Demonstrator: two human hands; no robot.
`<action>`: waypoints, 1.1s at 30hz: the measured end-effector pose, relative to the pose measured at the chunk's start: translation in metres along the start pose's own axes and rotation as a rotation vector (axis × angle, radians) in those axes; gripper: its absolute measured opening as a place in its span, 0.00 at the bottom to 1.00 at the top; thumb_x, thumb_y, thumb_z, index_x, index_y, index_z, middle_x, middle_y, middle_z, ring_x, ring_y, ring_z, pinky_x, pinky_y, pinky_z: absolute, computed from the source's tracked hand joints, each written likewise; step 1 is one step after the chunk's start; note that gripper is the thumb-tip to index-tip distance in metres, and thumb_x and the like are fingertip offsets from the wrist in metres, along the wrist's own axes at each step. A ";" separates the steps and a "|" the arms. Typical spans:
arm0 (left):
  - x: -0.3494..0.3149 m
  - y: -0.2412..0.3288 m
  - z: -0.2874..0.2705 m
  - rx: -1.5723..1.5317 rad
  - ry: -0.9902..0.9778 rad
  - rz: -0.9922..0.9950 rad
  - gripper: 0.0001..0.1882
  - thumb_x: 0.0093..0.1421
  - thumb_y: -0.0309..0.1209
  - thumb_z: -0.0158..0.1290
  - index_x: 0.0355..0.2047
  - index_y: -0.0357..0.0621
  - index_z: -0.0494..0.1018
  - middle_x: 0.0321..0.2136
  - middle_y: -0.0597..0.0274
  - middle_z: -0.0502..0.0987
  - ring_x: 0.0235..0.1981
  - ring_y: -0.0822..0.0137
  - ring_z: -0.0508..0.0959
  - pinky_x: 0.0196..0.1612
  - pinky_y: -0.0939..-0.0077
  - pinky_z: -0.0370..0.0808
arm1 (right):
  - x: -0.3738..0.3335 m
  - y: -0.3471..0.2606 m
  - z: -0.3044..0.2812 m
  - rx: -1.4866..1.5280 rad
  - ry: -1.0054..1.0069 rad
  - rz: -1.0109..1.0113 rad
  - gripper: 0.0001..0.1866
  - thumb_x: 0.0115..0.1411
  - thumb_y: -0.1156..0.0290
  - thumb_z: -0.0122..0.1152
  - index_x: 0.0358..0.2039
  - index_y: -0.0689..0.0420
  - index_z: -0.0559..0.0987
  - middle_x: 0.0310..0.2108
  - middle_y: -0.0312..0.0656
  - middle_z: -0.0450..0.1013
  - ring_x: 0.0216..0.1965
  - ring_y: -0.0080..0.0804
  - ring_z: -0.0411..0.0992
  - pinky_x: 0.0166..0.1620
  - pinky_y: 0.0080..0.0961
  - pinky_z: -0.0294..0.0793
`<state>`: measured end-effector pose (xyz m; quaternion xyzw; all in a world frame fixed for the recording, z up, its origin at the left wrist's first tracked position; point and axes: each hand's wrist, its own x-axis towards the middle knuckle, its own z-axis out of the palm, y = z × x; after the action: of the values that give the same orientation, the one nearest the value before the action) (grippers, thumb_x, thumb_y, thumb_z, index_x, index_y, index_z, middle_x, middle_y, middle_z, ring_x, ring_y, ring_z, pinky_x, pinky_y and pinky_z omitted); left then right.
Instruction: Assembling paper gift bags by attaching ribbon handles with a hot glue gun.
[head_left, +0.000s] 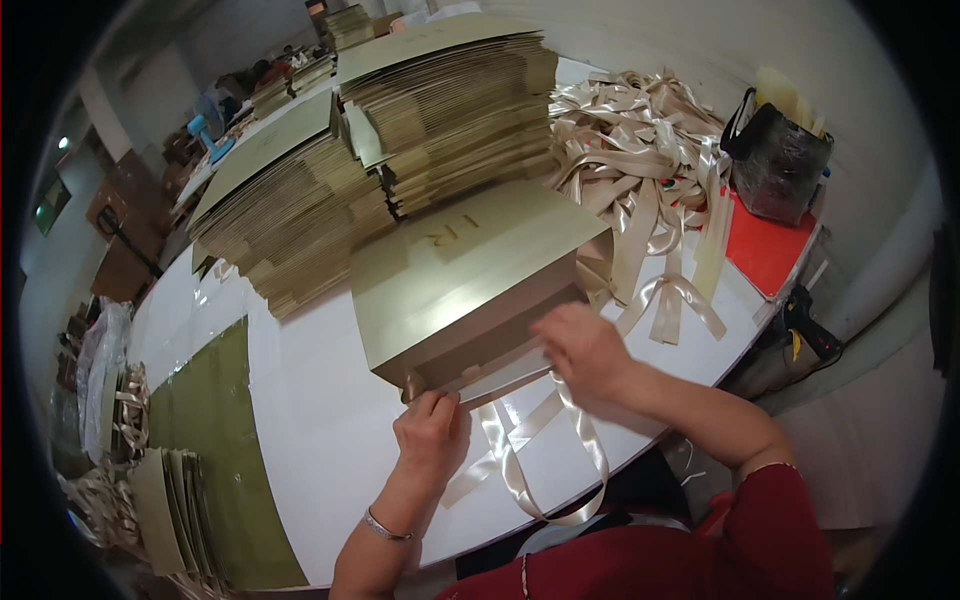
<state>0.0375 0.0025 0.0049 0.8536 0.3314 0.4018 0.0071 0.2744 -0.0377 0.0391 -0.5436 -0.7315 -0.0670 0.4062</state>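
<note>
A gold paper bag lies flat on the white table, its open mouth facing me. My left hand pinches the near corner of the bag's mouth. My right hand rests at the bag's edge and is blurred; it grips a cream satin ribbon that loops down over the table's edge toward me. A silver bracelet sits on my left wrist.
Tall stacks of flat gold bags stand behind the bag, with a lower stack to their left. A heap of cream ribbons lies at the right, beside a red sheet and a black bag. Green sheets lie at the left.
</note>
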 end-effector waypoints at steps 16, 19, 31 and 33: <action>0.000 0.002 0.001 0.000 -0.007 -0.009 0.06 0.42 0.20 0.57 0.24 0.40 0.75 0.24 0.60 0.75 0.21 0.62 0.76 0.22 0.71 0.74 | -0.009 0.019 -0.007 0.039 -0.073 -0.044 0.08 0.50 0.72 0.59 0.31 0.59 0.76 0.31 0.45 0.73 0.38 0.44 0.71 0.43 0.35 0.70; 0.004 0.006 -0.010 -0.016 -0.047 -0.056 0.07 0.43 0.22 0.58 0.26 0.42 0.76 0.25 0.59 0.76 0.21 0.61 0.77 0.23 0.73 0.75 | -0.042 0.052 -0.064 -0.040 -0.017 0.127 0.14 0.49 0.74 0.61 0.38 0.59 0.76 0.41 0.47 0.73 0.41 0.43 0.73 0.43 0.33 0.73; 0.018 0.044 -0.024 0.175 -0.620 -0.027 0.20 0.46 0.27 0.57 0.41 0.45 0.70 0.31 0.59 0.71 0.23 0.57 0.77 0.23 0.64 0.74 | -0.267 0.173 -0.284 0.660 0.276 1.719 0.23 0.45 0.64 0.63 0.43 0.57 0.72 0.32 0.40 0.74 0.32 0.36 0.73 0.34 0.34 0.74; 0.016 0.049 -0.011 0.224 -0.586 0.003 0.20 0.45 0.26 0.56 0.41 0.43 0.69 0.30 0.58 0.71 0.23 0.57 0.77 0.23 0.66 0.75 | -0.286 0.177 -0.259 0.894 0.516 1.523 0.21 0.46 0.66 0.62 0.42 0.57 0.72 0.32 0.41 0.74 0.32 0.35 0.73 0.35 0.31 0.73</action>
<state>0.0650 -0.0295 0.0368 0.9290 0.3563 0.0996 0.0080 0.5825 -0.3187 -0.0413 -0.6389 -0.0206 0.3885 0.6637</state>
